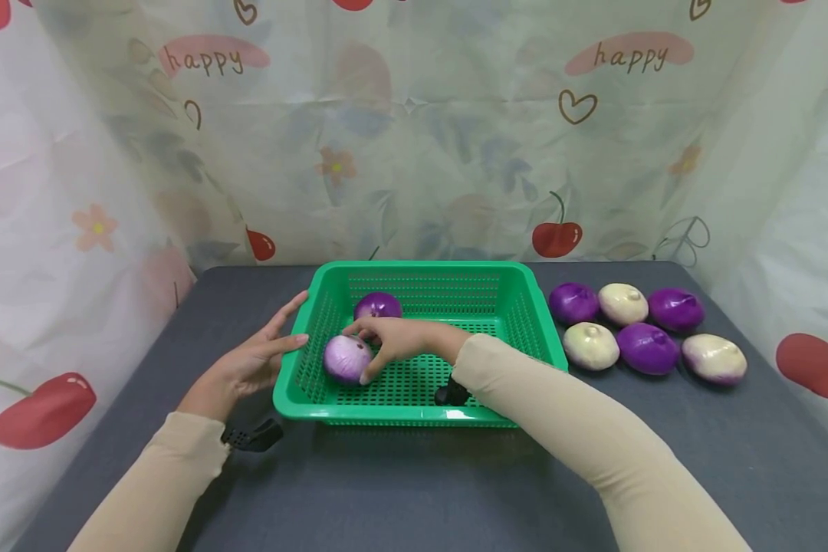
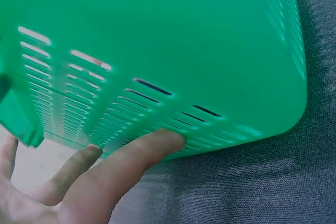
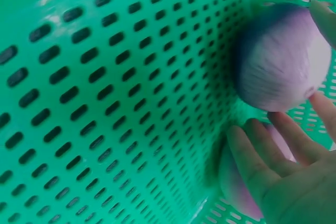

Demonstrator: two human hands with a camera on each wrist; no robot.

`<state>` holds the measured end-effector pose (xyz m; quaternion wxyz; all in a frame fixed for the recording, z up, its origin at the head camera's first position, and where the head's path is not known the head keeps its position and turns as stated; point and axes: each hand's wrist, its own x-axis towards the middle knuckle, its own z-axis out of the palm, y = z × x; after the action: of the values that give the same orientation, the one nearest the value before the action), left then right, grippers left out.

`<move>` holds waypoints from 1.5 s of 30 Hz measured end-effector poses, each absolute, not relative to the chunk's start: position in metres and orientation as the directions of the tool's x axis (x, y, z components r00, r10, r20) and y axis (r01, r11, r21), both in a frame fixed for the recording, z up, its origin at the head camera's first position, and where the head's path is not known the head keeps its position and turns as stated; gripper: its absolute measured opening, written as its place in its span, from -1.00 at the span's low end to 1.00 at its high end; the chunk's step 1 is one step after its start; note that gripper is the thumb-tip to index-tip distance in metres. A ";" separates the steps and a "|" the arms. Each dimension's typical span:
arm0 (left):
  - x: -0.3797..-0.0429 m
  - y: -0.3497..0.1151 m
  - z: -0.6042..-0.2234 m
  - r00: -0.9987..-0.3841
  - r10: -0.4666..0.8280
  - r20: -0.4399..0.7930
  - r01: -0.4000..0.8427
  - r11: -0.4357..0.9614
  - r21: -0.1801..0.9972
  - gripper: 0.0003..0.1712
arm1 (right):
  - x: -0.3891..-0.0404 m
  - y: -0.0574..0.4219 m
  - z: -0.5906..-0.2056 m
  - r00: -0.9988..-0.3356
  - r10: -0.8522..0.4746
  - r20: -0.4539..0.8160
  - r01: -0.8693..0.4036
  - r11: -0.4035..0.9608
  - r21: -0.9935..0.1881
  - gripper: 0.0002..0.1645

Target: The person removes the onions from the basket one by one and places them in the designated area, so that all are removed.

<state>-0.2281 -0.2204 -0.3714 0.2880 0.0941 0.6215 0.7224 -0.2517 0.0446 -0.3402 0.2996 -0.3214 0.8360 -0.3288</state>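
A green plastic basket (image 1: 418, 411) with slotted walls stands on the table. Inside it, at the left, my right hand (image 1: 403, 337) pinches a pale purple onion (image 1: 346, 360) between thumb and fingers; the right wrist view shows the fingertips against this onion (image 3: 278, 61). Behind it lies a darker purple onion (image 1: 378, 304), partly covered by the hand in the right wrist view. Along the basket's left side my left hand (image 1: 248, 363) has its fingers extended. In the left wrist view, its fingers (image 2: 131, 161) rest against the slotted outer wall (image 2: 220, 77).
To the right of the basket, two rows of purple and whitish onions lie on the dark grey tablecloth (image 1: 386, 491), among them a purple one (image 1: 647, 349) and a white one (image 1: 591, 346). A printed curtain (image 1: 414, 153) closes off the back and sides.
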 end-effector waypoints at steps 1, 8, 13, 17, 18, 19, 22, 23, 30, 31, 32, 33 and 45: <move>-0.228 -0.221 -0.372 -0.817 0.532 -0.222 -0.299 -0.061 0.952 -0.13 | -0.251 0.043 -0.341 -0.612 -0.735 -0.293 -0.351 0.584 -0.732 -0.05; -0.230 -0.222 -0.374 -0.820 0.526 -0.226 -0.288 -0.038 0.957 -0.13 | -0.247 0.034 -0.344 -0.582 -0.744 -0.329 -0.441 0.628 -0.642 -0.04; -0.230 -0.221 -0.376 -0.821 0.527 -0.221 -0.283 -0.039 0.958 -0.13 | -0.244 0.028 -0.344 -0.560 -0.747 -0.358 -0.485 0.646 -0.589 -0.06; -0.230 -0.220 -0.375 -0.823 0.526 -0.215 -0.285 -0.054 0.957 -0.13 | -0.243 0.026 -0.344 -0.545 -0.747 -0.380 -0.520 0.657 -0.546 -0.11; -0.229 -0.220 -0.374 -0.823 0.525 -0.215 -0.285 -0.056 0.957 -0.12 | -0.243 0.026 -0.344 -0.543 -0.747 -0.383 -0.527 0.658 -0.537 -0.13; -0.229 -0.220 -0.374 -0.823 0.526 -0.215 -0.286 -0.058 0.956 -0.12 | -0.242 0.026 -0.343 -0.543 -0.747 -0.384 -0.530 0.659 -0.533 -0.14; -0.228 -0.220 -0.373 -0.822 0.527 -0.215 -0.291 -0.064 0.955 -0.12 | -0.241 0.026 -0.341 -0.542 -0.750 -0.380 -0.544 0.657 -0.522 -0.16; -0.228 -0.220 -0.373 -0.822 0.527 -0.215 -0.292 -0.066 0.954 -0.12 | -0.241 0.027 -0.340 -0.542 -0.751 -0.376 -0.547 0.656 -0.521 -0.16; -0.228 -0.219 -0.372 -0.824 0.523 -0.218 -0.302 -0.079 0.950 -0.11 | -0.244 0.039 -0.324 -0.545 -0.768 -0.336 -0.517 0.624 -0.586 -0.19; -0.228 -0.220 -0.372 -0.824 0.524 -0.218 -0.302 -0.081 0.950 -0.12 | -0.245 0.042 -0.321 -0.544 -0.772 -0.330 -0.510 0.616 -0.600 -0.19; -0.228 -0.220 -0.372 -0.823 0.525 -0.216 -0.301 -0.082 0.950 -0.11 | -0.246 0.047 -0.317 -0.542 -0.777 -0.321 -0.497 0.604 -0.623 -0.19; -0.227 -0.220 -0.372 -0.823 0.526 -0.215 -0.302 -0.084 0.950 -0.11 | -0.248 0.051 -0.312 -0.541 -0.781 -0.310 -0.481 0.590 -0.648 -0.17; -0.227 -0.219 -0.371 -0.828 0.517 -0.216 -0.296 -0.078 0.952 -0.10 | -0.247 0.132 -0.247 -0.653 -0.756 -0.042 -0.347 0.348 -0.871 -0.03</move>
<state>-0.2267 -0.2190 -0.3706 0.2792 0.0892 0.6190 0.7287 -0.2470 0.1321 -0.2467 0.2265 -0.3497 0.7890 -0.4515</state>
